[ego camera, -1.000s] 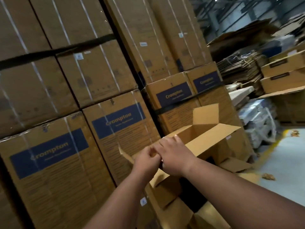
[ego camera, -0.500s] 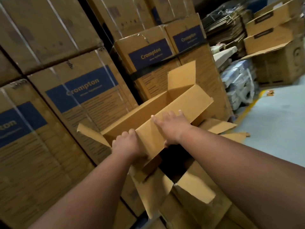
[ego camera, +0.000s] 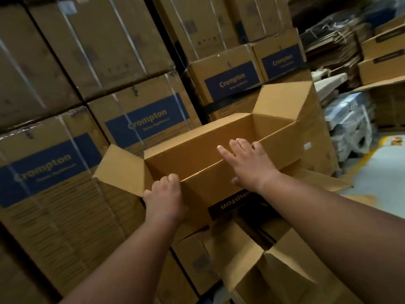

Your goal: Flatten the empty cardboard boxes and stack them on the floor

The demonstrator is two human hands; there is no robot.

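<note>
While your left hand [ego camera: 164, 198] grips the open box [ego camera: 203, 154] at its near rim, your right hand [ego camera: 252, 163] lies flat, fingers spread, on that rim. Behind the box stand stacked cartons [ego camera: 144, 119] printed "Crompton".

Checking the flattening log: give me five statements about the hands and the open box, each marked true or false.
1. The open box is already flattened. False: it holds its box shape, flaps out.
2. The left hand grips the near wall's left corner. True.
3. The right hand grips a side flap. False: it lies over the near wall's top edge, fingers spread.
4. The printing on the near wall reads upside down. True.
5. The box holds packing material. False: what shows of its inside is bare cardboard.
</note>
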